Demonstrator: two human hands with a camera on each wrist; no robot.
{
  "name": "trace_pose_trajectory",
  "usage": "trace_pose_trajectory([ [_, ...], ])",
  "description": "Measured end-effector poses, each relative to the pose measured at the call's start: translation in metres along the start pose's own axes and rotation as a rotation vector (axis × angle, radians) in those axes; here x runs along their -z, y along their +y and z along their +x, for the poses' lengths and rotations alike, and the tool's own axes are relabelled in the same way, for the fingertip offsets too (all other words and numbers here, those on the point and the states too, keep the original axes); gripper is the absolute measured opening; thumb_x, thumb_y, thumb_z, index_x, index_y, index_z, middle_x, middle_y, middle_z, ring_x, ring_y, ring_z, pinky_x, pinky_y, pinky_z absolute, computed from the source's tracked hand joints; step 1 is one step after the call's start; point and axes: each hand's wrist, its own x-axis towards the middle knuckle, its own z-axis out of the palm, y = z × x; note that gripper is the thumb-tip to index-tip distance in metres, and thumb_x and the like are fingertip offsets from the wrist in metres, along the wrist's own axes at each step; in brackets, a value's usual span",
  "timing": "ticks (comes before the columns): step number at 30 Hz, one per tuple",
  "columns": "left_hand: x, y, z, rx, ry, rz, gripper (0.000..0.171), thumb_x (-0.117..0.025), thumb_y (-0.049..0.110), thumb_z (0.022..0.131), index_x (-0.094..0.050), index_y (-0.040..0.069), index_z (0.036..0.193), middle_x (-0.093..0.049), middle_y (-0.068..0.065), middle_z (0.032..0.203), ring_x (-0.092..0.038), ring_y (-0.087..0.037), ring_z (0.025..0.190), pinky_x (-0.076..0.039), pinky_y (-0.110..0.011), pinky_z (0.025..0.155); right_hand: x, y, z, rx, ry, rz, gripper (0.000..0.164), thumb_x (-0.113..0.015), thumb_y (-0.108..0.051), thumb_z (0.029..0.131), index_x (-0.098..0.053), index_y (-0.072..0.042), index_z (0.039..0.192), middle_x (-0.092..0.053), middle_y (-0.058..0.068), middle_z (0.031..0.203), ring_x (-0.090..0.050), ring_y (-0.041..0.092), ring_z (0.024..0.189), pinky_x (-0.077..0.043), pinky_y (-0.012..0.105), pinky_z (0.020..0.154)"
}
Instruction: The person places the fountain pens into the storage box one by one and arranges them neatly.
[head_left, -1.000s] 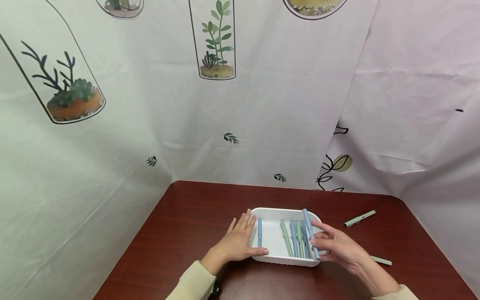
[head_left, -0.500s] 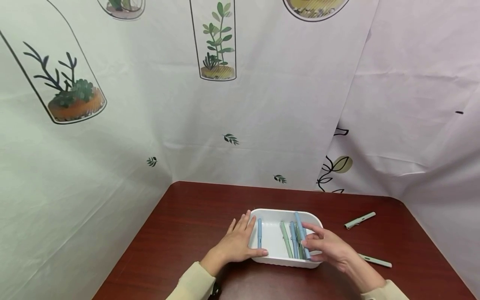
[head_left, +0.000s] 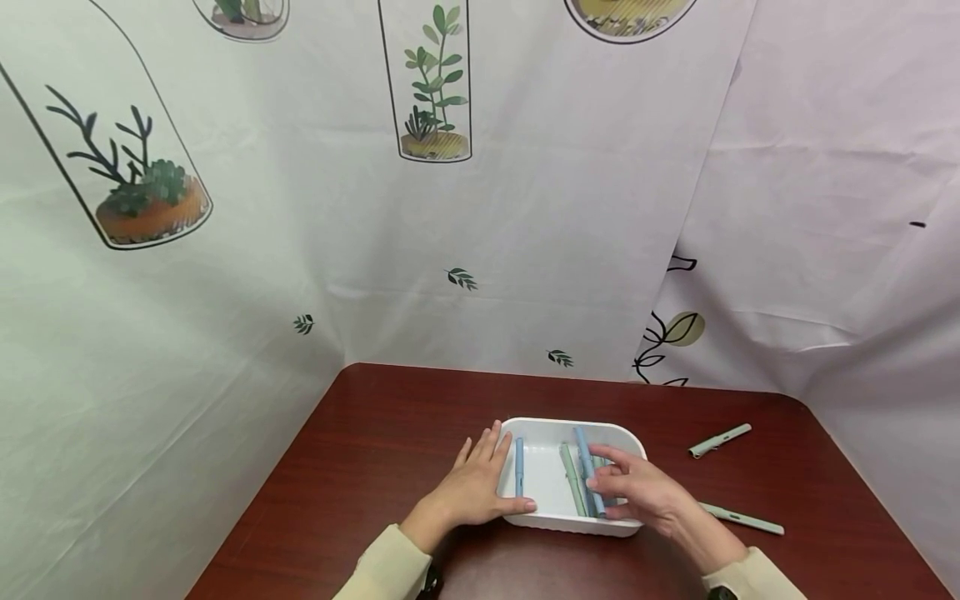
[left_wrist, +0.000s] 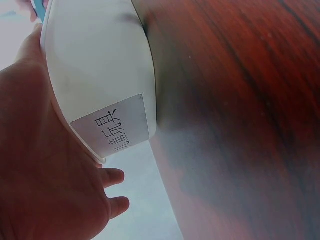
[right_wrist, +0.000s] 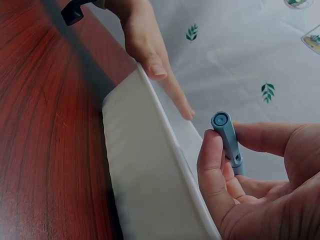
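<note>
My right hand (head_left: 637, 492) pinches a blue pen (head_left: 588, 468) between thumb and fingers, above the white tray (head_left: 543, 523). In the right wrist view, the round end of that pen (right_wrist: 229, 135) faces the camera. My left hand (head_left: 474, 483) rests on the left end of the tray with its fingers fairly straight, the thumb over the front rim. Inside the tray, one blue pen (head_left: 519, 467) lies alone at the left. A green pen (head_left: 572, 479) lies near the middle; the pens to its right are partly hidden by the held pen and my right hand.
On the dark red table (head_left: 405, 408), a green pen (head_left: 720, 440) lies to the right of the tray. Another green pen (head_left: 746, 519) lies nearer, partly behind my right forearm. A white printed cloth (head_left: 510, 250) hangs behind the table. A printed label (left_wrist: 112, 127) is on the tray's outer wall.
My right hand has moved left over the tray, carrying the blue pen from the right rim towards the green pen near the middle. My left hand has stayed in place.
</note>
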Motion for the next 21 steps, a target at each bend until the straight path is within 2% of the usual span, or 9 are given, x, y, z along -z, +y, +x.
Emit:
trace_pose_trajectory([
  [9,0.001,0.001,0.0,0.0,-0.005,0.0,0.113,-0.063,0.077,0.082,-0.025,0.005,0.16,-0.013,-0.017,0.169,-0.019,-0.033,0.155,-0.016,-0.058,0.122,-0.006,-0.002,0.006,0.017,-0.031,0.003,0.081,-0.07,-0.008,0.093,-0.021,0.007,0.156,-0.058,0.01,0.109,-0.061,0.018,0.092,-0.059,0.036,0.074],
  [16,0.0,0.001,0.0,-0.002,-0.002,0.002,0.113,-0.063,0.077,0.082,-0.025,0.005,0.16,-0.013,-0.017,0.169,-0.019,-0.033,0.155,-0.017,-0.058,0.122,-0.012,-0.001,0.01,0.013,-0.023,-0.011,0.078,-0.071,-0.008,0.093,-0.025,0.007,0.154,-0.055,0.007,0.102,-0.06,0.018,0.089,-0.059,0.032,0.071],
  [21,0.0,0.001,0.0,0.007,-0.009,-0.003,0.113,-0.063,0.076,0.082,-0.025,0.005,0.16,-0.012,-0.016,0.169,-0.018,-0.033,0.155,-0.016,-0.057,0.123,-0.017,0.0,0.015,0.009,-0.028,-0.012,0.076,-0.07,-0.006,0.092,-0.027,0.007,0.153,-0.058,0.007,0.102,-0.06,0.019,0.089,-0.059,0.032,0.07],
])
